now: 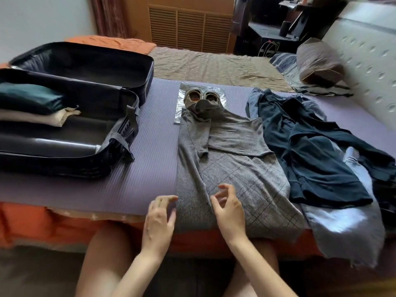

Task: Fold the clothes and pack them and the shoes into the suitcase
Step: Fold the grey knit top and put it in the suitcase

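We see the black suitcase [81, 166] lying open at the left, with 2 folded garments stacked in its near half: a dark green one [27, 97] on a cream one [36, 118]. The grey checked garment [235, 168] lies flat in the middle, sleeves folded in, its neck over the 2 tan shoes [202, 96]. To its right, a crumpled dark teal garment [317, 151] lies over a pale blue one [342, 224].

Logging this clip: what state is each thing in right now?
Suitcase: open, two folded garments inside.
Grey top: flat on bed, partly folded.
Shoes: unpacked, on plastic bag.
Dark blue clothes: unfolded heap.
Left hand: open, holding nothing.
Right hand: open, holding nothing.
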